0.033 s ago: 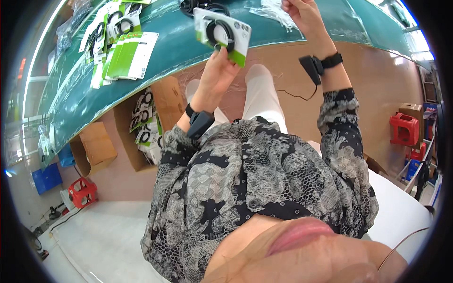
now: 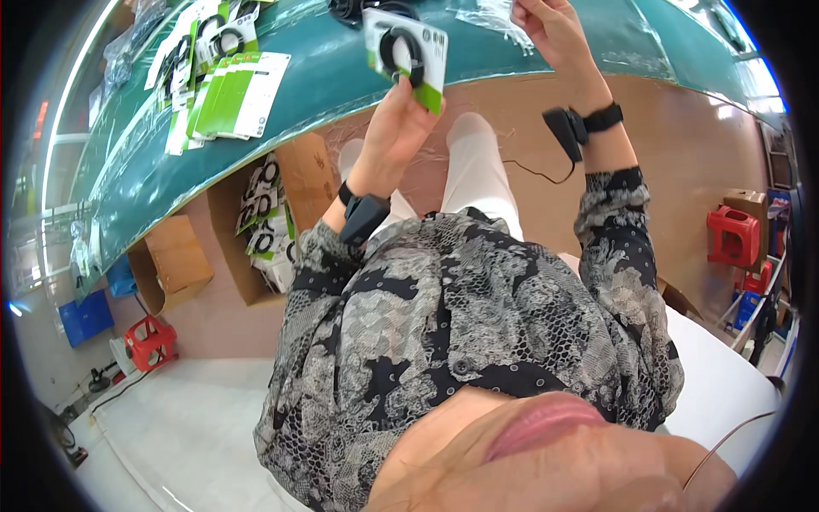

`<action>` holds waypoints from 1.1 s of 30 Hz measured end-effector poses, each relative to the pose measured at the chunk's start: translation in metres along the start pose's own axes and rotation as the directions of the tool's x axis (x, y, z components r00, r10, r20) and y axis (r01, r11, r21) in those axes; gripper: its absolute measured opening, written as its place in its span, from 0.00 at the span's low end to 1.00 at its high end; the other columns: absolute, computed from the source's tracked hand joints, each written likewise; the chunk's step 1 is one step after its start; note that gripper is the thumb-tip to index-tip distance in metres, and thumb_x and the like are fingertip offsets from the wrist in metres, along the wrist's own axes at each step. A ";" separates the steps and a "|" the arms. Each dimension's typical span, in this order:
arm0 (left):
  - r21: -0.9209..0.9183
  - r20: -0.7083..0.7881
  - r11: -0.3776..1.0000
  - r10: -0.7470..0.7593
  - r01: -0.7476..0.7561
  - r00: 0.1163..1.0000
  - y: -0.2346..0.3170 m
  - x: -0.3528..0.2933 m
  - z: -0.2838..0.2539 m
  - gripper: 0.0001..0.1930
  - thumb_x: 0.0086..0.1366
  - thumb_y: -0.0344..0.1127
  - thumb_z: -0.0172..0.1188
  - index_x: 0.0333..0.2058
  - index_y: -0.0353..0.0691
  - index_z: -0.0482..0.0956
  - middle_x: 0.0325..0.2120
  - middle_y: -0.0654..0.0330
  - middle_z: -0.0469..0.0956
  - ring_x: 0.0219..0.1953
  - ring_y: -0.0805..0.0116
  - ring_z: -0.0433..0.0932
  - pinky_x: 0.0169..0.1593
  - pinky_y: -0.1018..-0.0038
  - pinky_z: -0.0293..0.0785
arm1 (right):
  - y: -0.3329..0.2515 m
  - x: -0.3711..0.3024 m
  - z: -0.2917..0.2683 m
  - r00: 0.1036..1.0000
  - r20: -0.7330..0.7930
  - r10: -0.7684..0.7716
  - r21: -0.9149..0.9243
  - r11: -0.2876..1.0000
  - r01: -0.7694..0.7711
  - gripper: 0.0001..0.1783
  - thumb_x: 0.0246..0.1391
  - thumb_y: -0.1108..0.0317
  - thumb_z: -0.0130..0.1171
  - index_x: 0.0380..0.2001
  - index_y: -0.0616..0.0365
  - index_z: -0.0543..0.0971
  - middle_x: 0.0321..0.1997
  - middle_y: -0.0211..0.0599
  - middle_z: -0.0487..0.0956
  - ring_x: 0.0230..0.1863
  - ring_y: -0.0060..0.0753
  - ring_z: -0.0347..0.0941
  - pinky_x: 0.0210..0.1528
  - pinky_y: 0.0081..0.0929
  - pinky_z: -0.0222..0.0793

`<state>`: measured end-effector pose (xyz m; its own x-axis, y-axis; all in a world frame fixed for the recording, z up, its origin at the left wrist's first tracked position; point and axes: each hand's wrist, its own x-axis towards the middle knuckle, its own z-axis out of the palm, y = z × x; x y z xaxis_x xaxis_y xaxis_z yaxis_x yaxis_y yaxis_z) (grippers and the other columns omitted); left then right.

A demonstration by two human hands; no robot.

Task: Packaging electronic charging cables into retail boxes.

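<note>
The person's left hand (image 2: pixel 403 124) is gripping one carded black cable (image 2: pixel 404 53), thumb lying on the front just at the bottom of the coil. The white-and-green card is tilting, and the hand is holding it up near the front edge of the green-covered table (image 2: pixel 328 90). The right hand (image 2: pixel 550 34) is reaching over the table, well apart from the card, with its fingers curling in narrowly; its tips are meeting the top of the view, so whether anything is between them cannot be told. Just beside it, one bunch of thin, clear strips (image 2: pixel 499 21) is lying on the table.

Two black wrist devices are being worn, one per arm. Behind the carded cable, a tangle of black cables (image 2: pixel 348 10) is resting. To the left, at least five white-and-green cards (image 2: pixel 260 96) are overlapping in a fan, and at least two more cables on cards (image 2: pixel 230 41) are lying in the heap behind them. Below the table, two cartons are standing, one (image 2: pixel 235 235) containing at least three carded coils (image 2: pixel 263 209). Two red plastic stools are standing farther out, one left (image 2: pixel 152 341), one right (image 2: pixel 734 237).
</note>
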<state>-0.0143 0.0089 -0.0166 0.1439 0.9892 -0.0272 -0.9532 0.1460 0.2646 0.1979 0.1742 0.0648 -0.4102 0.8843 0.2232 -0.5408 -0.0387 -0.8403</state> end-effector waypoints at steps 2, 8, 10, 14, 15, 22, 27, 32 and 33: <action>-0.073 -0.071 0.997 0.003 -0.009 0.997 0.001 0.001 0.025 0.12 0.67 0.34 0.53 0.46 0.35 0.70 0.37 0.58 0.71 0.40 0.65 0.69 0.44 0.72 0.68 | 0.006 -0.023 0.018 0.992 -0.014 0.122 -0.317 0.941 -0.120 0.05 0.58 0.70 0.58 0.33 0.60 0.76 0.31 0.30 0.76 0.28 0.17 0.70 0.33 0.15 0.68; -0.666 0.414 0.633 -0.127 0.396 0.901 -0.004 0.006 0.037 0.10 0.67 0.36 0.53 0.40 0.35 0.67 0.34 0.63 0.66 0.37 0.70 0.67 0.42 0.75 0.68 | 0.009 -0.082 0.089 0.917 0.210 -0.338 -0.874 0.355 0.331 0.07 0.48 0.71 0.63 0.33 0.57 0.80 0.26 0.32 0.77 0.29 0.28 0.71 0.35 0.22 0.67; -0.675 0.418 0.622 -0.121 0.397 0.900 -0.006 0.006 0.036 0.07 0.67 0.33 0.52 0.38 0.36 0.66 0.32 0.62 0.66 0.36 0.71 0.67 0.40 0.77 0.69 | 0.005 -0.092 0.112 0.887 0.223 -0.404 -0.860 0.347 0.374 0.05 0.43 0.74 0.64 0.26 0.55 0.80 0.24 0.30 0.75 0.30 0.30 0.70 0.36 0.24 0.66; -0.723 0.456 0.531 -0.114 0.442 0.882 -0.006 0.002 0.041 0.05 0.66 0.30 0.49 0.38 0.36 0.65 0.30 0.61 0.67 0.32 0.71 0.68 0.36 0.76 0.71 | 0.002 -0.100 0.126 0.768 0.434 -0.472 -0.860 0.039 0.510 0.06 0.41 0.74 0.65 0.27 0.53 0.80 0.22 0.25 0.73 0.29 0.29 0.68 0.37 0.26 0.62; -0.731 0.444 0.528 -0.112 0.432 0.889 -0.006 0.002 0.042 0.05 0.65 0.30 0.48 0.38 0.35 0.65 0.29 0.60 0.67 0.30 0.70 0.69 0.35 0.75 0.72 | 0.000 -0.101 0.129 0.760 0.454 -0.465 -0.861 -0.011 0.508 0.06 0.41 0.73 0.65 0.27 0.52 0.80 0.22 0.25 0.73 0.29 0.29 0.68 0.37 0.26 0.61; -0.715 0.482 0.531 -0.097 0.455 0.871 -0.011 0.005 0.041 0.07 0.67 0.33 0.49 0.38 0.35 0.65 0.27 0.60 0.68 0.26 0.70 0.72 0.31 0.76 0.74 | -0.001 -0.100 0.133 0.736 0.485 -0.473 -0.849 -0.052 0.526 0.06 0.42 0.71 0.66 0.27 0.49 0.81 0.23 0.23 0.72 0.30 0.28 0.68 0.35 0.26 0.60; -0.703 0.495 0.536 -0.102 0.467 0.863 -0.009 0.003 0.040 0.08 0.67 0.34 0.49 0.39 0.36 0.65 0.27 0.60 0.68 0.27 0.72 0.72 0.31 0.77 0.74 | 0.001 -0.100 0.131 0.750 0.490 -0.444 -0.849 -0.049 0.526 0.06 0.42 0.71 0.66 0.27 0.49 0.81 0.23 0.23 0.72 0.30 0.28 0.68 0.36 0.26 0.60; -0.705 0.477 0.542 -0.116 0.458 0.871 -0.010 0.000 0.037 0.08 0.67 0.34 0.49 0.40 0.36 0.66 0.28 0.60 0.69 0.27 0.72 0.71 0.32 0.77 0.74 | 0.002 -0.098 0.131 0.767 0.490 -0.415 -0.849 -0.028 0.527 0.05 0.43 0.71 0.65 0.27 0.49 0.81 0.23 0.23 0.73 0.29 0.28 0.68 0.36 0.26 0.61; -0.708 0.476 0.535 -0.121 0.461 0.871 -0.010 0.000 0.036 0.08 0.67 0.34 0.49 0.40 0.37 0.66 0.28 0.60 0.69 0.27 0.72 0.71 0.32 0.77 0.74 | 0.002 -0.097 0.131 0.766 0.492 -0.414 -0.846 -0.021 0.533 0.05 0.43 0.71 0.65 0.27 0.50 0.81 0.23 0.23 0.73 0.29 0.28 0.68 0.36 0.26 0.61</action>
<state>0.0049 0.0070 0.0153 0.3670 0.8382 0.4033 -0.6315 0.5429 -0.5536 0.1406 0.0271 0.1066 -0.4515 0.4643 0.7620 0.4141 0.8655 -0.2820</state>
